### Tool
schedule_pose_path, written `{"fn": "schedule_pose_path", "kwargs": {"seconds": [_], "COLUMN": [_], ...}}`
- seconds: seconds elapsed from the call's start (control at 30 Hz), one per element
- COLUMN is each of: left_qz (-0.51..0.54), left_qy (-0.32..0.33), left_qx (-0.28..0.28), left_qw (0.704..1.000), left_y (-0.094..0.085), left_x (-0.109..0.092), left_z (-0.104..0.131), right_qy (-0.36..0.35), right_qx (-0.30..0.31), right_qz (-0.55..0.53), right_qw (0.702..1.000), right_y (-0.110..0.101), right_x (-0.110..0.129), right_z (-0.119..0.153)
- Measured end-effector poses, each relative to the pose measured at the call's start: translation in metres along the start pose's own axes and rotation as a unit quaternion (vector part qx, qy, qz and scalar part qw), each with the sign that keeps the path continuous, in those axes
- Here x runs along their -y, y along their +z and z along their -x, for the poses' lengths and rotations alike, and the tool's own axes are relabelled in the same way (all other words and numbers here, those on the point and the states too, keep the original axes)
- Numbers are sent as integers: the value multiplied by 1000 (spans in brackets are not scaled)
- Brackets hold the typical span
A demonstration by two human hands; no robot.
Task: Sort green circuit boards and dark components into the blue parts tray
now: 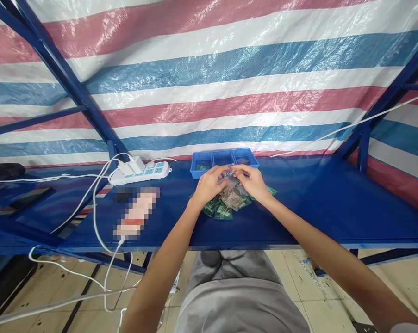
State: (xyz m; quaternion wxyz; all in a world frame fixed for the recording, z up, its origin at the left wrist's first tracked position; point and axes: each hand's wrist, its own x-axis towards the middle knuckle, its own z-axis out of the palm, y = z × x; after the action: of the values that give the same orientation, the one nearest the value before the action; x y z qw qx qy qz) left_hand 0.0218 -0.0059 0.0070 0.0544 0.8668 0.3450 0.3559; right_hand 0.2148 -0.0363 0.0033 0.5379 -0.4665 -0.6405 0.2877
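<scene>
Small clear plastic bags (232, 198) and green bagged pieces (223, 211) lie in a pile on the blue tabletop. Over the far side of this pile, my left hand (210, 184) has its fingertips pinched on a clear plastic bag (229, 174). My right hand (252, 181) grips the same bag from the other side, its fingers bent. Just beyond both hands stands a blue three-compartment tray (201, 175), with a green piece in its left compartment and something small in the right one. The contents of the held bag are too small to make out.
A white power strip (160, 171) with plugged-in chargers and white cables is left of the tray. A blurred-out phone-shaped object (137, 215) lies nearer, with a cable attached. Blue metal posts (364, 134) and a striped sheet stand behind the blue table (333, 208).
</scene>
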Motion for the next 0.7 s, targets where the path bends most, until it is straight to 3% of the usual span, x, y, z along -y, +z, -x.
{"fn": "schedule_pose_path", "kwargs": {"seconds": [0.23, 0.37, 0.43, 0.57, 0.63, 0.7], "left_qz": [-25, -123, -180, -246, -236, -202], "left_qy": [-12, -60, -105, -206, -218, -191], "left_qx": [-86, -169, -167, -110, -107, -110], "left_qw": [996, 976, 964, 941, 941, 954], "left_y": [-1, -10, -14, -16, -16, -17], "left_x": [4, 17, 25, 34, 35, 32], "left_z": [-1, 0, 1, 4, 4, 3], "right_qy": [-13, -9, -13, -31, -38, -42], "right_qx": [24, 13, 14, 30, 44, 62], "right_qz": [-44, -4, 27, 107, 155, 201], "right_qw": [999, 1000, 999, 993, 986, 977], "right_y": [-2, -1, 0, 2, 3, 3], "right_x": [1, -2, -5, -10, -12, -13], "right_z": [-1, -1, -1, -2, -2, -2]}}
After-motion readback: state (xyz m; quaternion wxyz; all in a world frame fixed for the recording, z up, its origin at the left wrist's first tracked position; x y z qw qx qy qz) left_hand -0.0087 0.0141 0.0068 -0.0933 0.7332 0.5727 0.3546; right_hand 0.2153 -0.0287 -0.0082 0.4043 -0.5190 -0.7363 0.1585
